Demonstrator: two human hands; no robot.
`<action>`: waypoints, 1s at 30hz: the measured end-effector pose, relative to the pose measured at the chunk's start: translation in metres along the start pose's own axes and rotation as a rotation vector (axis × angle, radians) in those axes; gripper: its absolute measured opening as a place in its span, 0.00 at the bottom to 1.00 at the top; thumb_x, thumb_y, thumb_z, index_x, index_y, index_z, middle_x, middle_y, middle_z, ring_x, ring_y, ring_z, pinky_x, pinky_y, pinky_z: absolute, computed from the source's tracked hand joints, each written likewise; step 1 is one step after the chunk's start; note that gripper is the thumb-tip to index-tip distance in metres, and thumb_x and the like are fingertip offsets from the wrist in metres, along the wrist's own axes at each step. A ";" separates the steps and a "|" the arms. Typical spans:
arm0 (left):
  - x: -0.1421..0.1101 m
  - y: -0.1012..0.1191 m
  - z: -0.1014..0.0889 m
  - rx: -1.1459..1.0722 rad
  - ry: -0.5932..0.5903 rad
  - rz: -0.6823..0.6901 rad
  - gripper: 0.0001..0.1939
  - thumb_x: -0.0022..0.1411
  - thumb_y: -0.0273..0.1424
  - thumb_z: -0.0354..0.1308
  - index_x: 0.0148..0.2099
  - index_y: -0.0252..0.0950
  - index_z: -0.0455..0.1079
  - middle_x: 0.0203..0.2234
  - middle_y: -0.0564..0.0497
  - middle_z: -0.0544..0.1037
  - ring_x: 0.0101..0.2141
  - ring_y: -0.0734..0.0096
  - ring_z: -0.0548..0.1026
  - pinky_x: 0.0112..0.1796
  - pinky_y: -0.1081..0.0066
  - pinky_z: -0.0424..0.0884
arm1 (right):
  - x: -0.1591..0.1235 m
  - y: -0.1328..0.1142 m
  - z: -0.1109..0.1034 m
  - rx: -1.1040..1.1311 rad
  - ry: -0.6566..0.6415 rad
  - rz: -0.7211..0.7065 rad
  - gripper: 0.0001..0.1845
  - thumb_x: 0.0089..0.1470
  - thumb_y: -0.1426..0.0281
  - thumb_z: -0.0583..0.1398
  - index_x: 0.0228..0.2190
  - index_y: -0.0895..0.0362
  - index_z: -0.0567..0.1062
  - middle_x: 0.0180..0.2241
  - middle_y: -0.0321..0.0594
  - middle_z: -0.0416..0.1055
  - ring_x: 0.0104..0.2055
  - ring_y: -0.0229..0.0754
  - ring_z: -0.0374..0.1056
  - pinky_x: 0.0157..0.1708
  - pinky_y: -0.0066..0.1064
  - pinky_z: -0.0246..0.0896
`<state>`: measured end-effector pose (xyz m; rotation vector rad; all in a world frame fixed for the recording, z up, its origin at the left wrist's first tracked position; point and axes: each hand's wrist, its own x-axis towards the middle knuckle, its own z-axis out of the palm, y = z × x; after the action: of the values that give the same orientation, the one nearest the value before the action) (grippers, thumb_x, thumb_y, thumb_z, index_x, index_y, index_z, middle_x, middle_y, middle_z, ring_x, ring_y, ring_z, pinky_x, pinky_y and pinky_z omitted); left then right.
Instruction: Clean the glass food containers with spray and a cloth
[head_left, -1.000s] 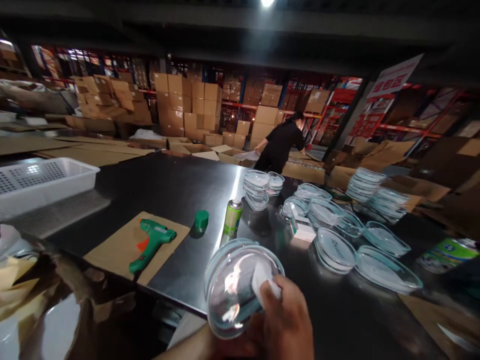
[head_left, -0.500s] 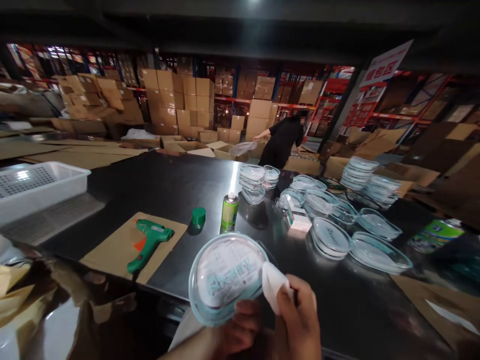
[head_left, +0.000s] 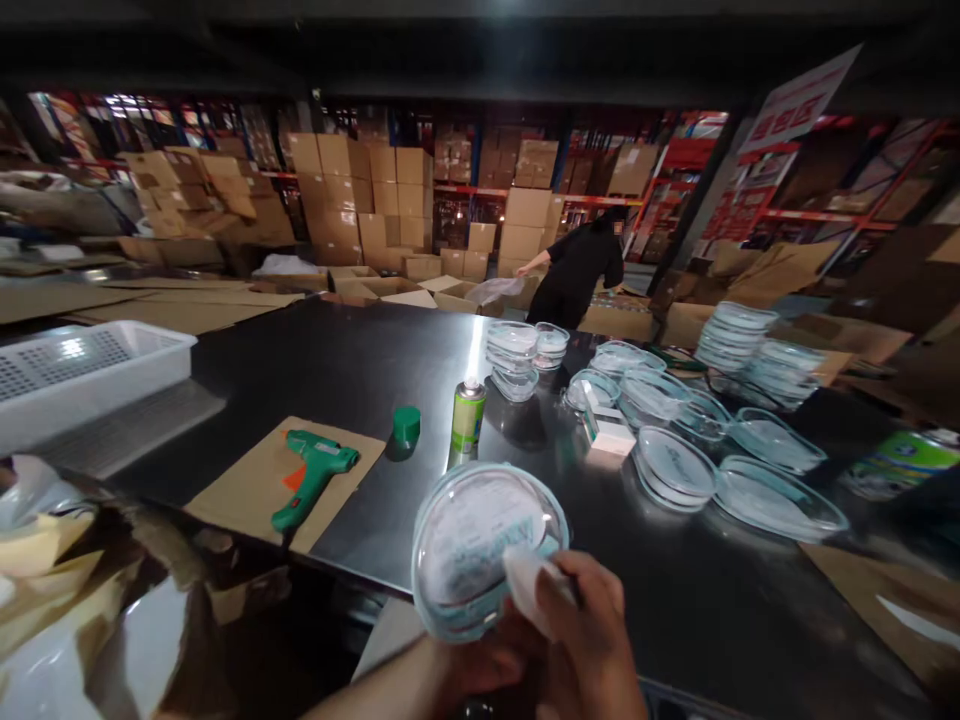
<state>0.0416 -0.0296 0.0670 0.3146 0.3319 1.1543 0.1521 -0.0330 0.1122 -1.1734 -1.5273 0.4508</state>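
My left hand (head_left: pixel 476 668) grips the lower edge of an oval glass dish (head_left: pixel 469 545), tilted up above the table's near edge. A printed paper shows through the glass. My right hand (head_left: pixel 592 625) pinches a folded white wipe (head_left: pixel 531 583), which overlaps the dish's right side; whether it presses on the glass I cannot tell. Just beyond the dish stands a green spray can (head_left: pixel 469 418) without its cap. A green cap (head_left: pixel 406 424) lies to its left. Further left, a green glue gun (head_left: pixel 319 478) rests on a cardboard sheet (head_left: pixel 232 480).
Several glass dishes (head_left: pixel 675 465) and stacks (head_left: pixel 731 340) cover the table's right side, with a small white box (head_left: pixel 609 430) among them. Another can (head_left: pixel 904 462) lies far right. A white basket (head_left: pixel 97 370) sits left. A person in black (head_left: pixel 577 265) bends over cartons behind the table.
My right hand has brought the wipe leftward over the face of the dish. The dish has shifted slightly right in view. The whole scene has also slid a little to the right.
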 end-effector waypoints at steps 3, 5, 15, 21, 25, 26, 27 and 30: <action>-0.010 0.010 0.017 -0.292 0.098 -0.108 0.05 0.62 0.24 0.58 0.32 0.33 0.72 0.16 0.58 0.64 0.15 0.92 0.58 0.13 0.95 0.48 | 0.001 0.012 -0.015 0.226 0.111 0.221 0.13 0.58 0.57 0.55 0.34 0.54 0.70 0.31 0.40 0.69 0.29 0.42 0.67 0.26 0.31 0.63; -0.013 0.014 0.025 -0.469 0.108 -0.143 0.07 0.59 0.19 0.58 0.37 0.35 0.74 0.16 0.58 0.64 0.15 0.92 0.59 0.13 0.97 0.48 | 0.004 0.019 -0.024 0.290 0.183 0.248 0.13 0.57 0.57 0.56 0.34 0.54 0.70 0.29 0.40 0.69 0.28 0.42 0.67 0.26 0.30 0.63; -0.015 0.013 0.028 -0.668 0.051 -0.164 0.19 0.59 0.15 0.54 0.49 0.39 0.72 0.18 0.57 0.65 0.17 0.89 0.62 0.14 0.98 0.52 | -0.008 0.044 -0.028 -0.138 0.113 -0.500 0.17 0.55 0.78 0.54 0.47 0.58 0.69 0.43 0.48 0.62 0.39 0.41 0.64 0.32 0.28 0.60; -0.015 0.015 0.031 -0.647 0.035 -0.188 0.18 0.59 0.15 0.54 0.47 0.38 0.72 0.19 0.57 0.65 0.17 0.90 0.62 0.15 0.97 0.51 | -0.014 0.053 -0.028 -0.258 0.070 -0.426 0.12 0.57 0.75 0.51 0.42 0.59 0.69 0.41 0.47 0.63 0.37 0.40 0.65 0.31 0.27 0.61; -0.013 0.014 0.027 -0.581 0.015 -0.173 0.10 0.60 0.17 0.53 0.40 0.33 0.72 0.21 0.55 0.65 0.19 0.88 0.63 0.16 0.96 0.53 | -0.015 0.052 -0.028 -0.158 0.101 -0.216 0.10 0.59 0.66 0.53 0.38 0.58 0.71 0.39 0.47 0.65 0.36 0.43 0.66 0.30 0.30 0.62; -0.012 0.014 0.026 -0.497 0.023 -0.160 0.07 0.60 0.18 0.54 0.36 0.32 0.72 0.21 0.54 0.65 0.20 0.88 0.63 0.16 0.95 0.53 | -0.014 0.049 -0.027 -0.098 0.104 -0.115 0.11 0.58 0.63 0.55 0.36 0.57 0.71 0.37 0.46 0.66 0.35 0.43 0.66 0.30 0.32 0.62; -0.010 0.014 0.025 -0.400 0.034 -0.147 0.05 0.60 0.20 0.55 0.33 0.31 0.70 0.22 0.54 0.65 0.20 0.87 0.62 0.16 0.93 0.52 | -0.014 0.046 -0.026 -0.051 0.102 -0.019 0.12 0.57 0.61 0.56 0.35 0.56 0.72 0.35 0.44 0.67 0.33 0.43 0.66 0.29 0.32 0.62; 0.000 0.010 0.019 -0.163 0.068 -0.076 0.08 0.60 0.27 0.57 0.28 0.31 0.68 0.22 0.52 0.66 0.20 0.84 0.62 0.17 0.86 0.54 | -0.012 0.030 -0.019 0.160 0.011 0.165 0.14 0.58 0.57 0.55 0.36 0.54 0.70 0.27 0.39 0.69 0.27 0.43 0.66 0.26 0.33 0.62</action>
<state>0.0415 -0.0274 0.0882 0.1192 0.3050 1.1114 0.1807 -0.0353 0.0881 -1.1782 -1.3640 0.6641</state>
